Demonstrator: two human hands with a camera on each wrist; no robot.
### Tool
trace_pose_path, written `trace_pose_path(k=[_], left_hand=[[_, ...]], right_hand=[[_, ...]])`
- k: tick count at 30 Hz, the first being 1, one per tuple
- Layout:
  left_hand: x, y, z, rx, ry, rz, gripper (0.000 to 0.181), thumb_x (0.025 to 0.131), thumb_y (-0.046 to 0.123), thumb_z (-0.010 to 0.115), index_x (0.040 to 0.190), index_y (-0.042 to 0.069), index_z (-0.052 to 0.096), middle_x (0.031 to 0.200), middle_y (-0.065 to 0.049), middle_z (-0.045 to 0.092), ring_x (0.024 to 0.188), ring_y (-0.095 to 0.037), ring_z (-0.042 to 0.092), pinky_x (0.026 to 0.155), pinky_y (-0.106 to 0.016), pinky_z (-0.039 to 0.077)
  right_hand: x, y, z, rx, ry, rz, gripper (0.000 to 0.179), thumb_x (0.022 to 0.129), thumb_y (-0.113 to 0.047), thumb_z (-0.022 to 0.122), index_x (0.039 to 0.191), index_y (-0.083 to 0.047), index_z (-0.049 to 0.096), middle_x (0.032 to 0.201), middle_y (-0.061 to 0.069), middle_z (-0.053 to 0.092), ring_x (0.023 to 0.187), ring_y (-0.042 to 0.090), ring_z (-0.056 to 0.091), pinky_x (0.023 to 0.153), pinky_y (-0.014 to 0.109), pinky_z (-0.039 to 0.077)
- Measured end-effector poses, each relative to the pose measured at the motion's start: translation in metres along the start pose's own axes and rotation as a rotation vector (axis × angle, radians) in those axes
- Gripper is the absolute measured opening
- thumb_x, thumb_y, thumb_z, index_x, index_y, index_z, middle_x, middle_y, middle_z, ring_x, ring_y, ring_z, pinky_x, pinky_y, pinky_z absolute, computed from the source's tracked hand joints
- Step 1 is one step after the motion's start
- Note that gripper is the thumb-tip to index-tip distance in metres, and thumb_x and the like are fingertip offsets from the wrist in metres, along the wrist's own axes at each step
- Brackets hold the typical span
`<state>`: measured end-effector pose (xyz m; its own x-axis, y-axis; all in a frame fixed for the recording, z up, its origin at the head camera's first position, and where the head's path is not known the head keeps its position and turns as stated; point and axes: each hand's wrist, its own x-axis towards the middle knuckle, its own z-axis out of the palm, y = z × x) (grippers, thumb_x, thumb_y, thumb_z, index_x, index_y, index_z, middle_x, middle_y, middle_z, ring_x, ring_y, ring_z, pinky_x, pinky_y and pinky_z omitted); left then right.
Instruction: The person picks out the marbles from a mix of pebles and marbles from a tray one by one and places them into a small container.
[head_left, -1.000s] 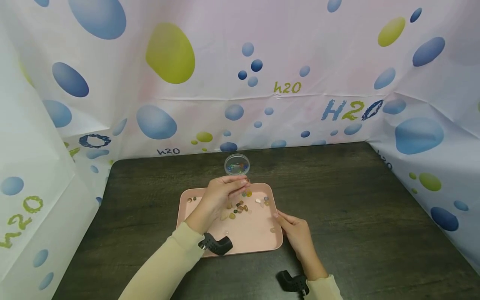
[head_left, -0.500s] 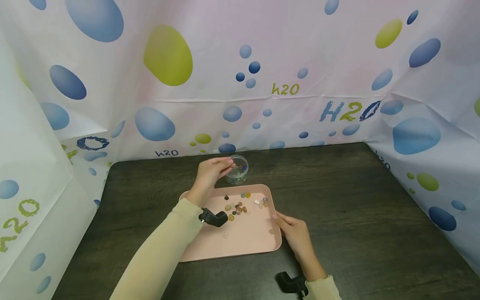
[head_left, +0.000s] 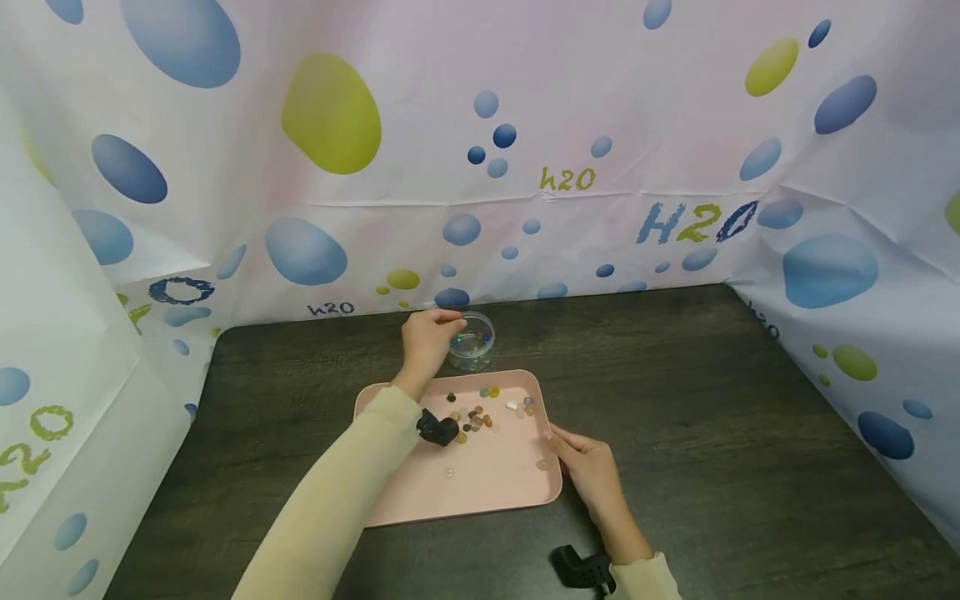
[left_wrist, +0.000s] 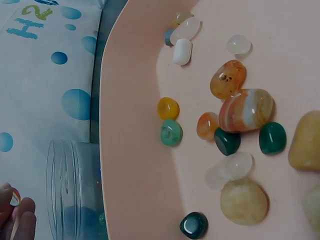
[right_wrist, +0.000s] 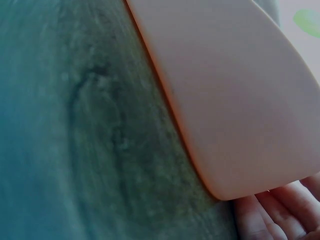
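My left hand (head_left: 426, 343) is at the left side of the rim of a clear round jar (head_left: 472, 360), behind the pink tray (head_left: 495, 492). Between its thumb and fingers it pinches a clear glass marble (left_wrist: 16, 196) with an orange streak. Several coloured marbles show inside the jar. At the tray's right side, my right hand (head_left: 591, 468) grips the edge, thumb at the rim and fingers (right_wrist: 285, 210) along the outside. Polished stones lie in the tray, among them a banded orange stone (left_wrist: 247, 111), a dark green stone (left_wrist: 194, 225) and a white stone (left_wrist: 183, 52).
A dark wood table (head_left: 712, 433) carries the tray and jar. Behind it hangs a white sheet (head_left: 420, 108) printed with blue and green bubbles. One small clear piece (head_left: 448, 472) lies by itself in the tray's near part.
My left hand has moved from above the tray, away and leftward to the jar's rim, still pinching the marble. The right hand has kept its grip on the tray.
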<state>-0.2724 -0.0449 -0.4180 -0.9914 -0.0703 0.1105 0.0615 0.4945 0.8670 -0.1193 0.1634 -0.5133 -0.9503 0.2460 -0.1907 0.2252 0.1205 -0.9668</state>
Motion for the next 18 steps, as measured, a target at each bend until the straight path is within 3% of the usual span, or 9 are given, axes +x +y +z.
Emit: trace_pose_path(k=[7, 10, 13, 18], left_hand=[[-0.001, 0.000, -0.001, -0.023, 0.026, -0.026, 0.019, 0.084, 0.022, 0.069, 0.096, 0.007, 0.074, 0.090, -0.009, 0.072, 0.082, -0.021, 0.068, 0.068, -0.031, 0.055], [-0.006, 0.001, -0.007, -0.120, 0.021, -0.061, 0.016, 0.085, 0.019, 0.069, 0.093, 0.006, 0.074, 0.088, -0.010, 0.072, 0.083, -0.025, 0.068, 0.073, -0.034, 0.056], [-0.013, 0.003, -0.015, -0.274, -0.013, -0.114, 0.015, 0.086, 0.016, 0.067, 0.095, 0.005, 0.073, 0.092, -0.012, 0.071, 0.090, -0.026, 0.068, 0.078, -0.032, 0.055], [-0.033, 0.003, -0.035, -0.479, -0.042, -0.199, 0.018, 0.086, 0.012, 0.066, 0.102, 0.003, 0.069, 0.104, -0.015, 0.067, 0.095, -0.021, 0.067, 0.082, -0.026, 0.054]], right_hand=[[0.000, -0.001, 0.001, -0.007, -0.005, 0.004, 0.043, 0.083, -0.039, 0.068, 0.114, -0.009, 0.068, 0.115, 0.012, 0.065, 0.107, 0.022, 0.061, 0.080, 0.032, 0.055], [-0.001, -0.002, 0.001, -0.016, -0.003, 0.001, 0.043, 0.083, -0.039, 0.068, 0.113, -0.009, 0.068, 0.116, 0.012, 0.064, 0.109, 0.023, 0.060, 0.083, 0.032, 0.054], [-0.001, -0.003, 0.001, -0.011, -0.002, 0.001, 0.042, 0.083, -0.038, 0.069, 0.113, -0.009, 0.068, 0.116, 0.012, 0.064, 0.109, 0.023, 0.060, 0.082, 0.031, 0.054], [-0.002, -0.005, 0.000, 0.007, -0.007, 0.011, 0.042, 0.082, -0.037, 0.069, 0.114, -0.009, 0.067, 0.117, 0.013, 0.063, 0.106, 0.022, 0.062, 0.078, 0.028, 0.055]])
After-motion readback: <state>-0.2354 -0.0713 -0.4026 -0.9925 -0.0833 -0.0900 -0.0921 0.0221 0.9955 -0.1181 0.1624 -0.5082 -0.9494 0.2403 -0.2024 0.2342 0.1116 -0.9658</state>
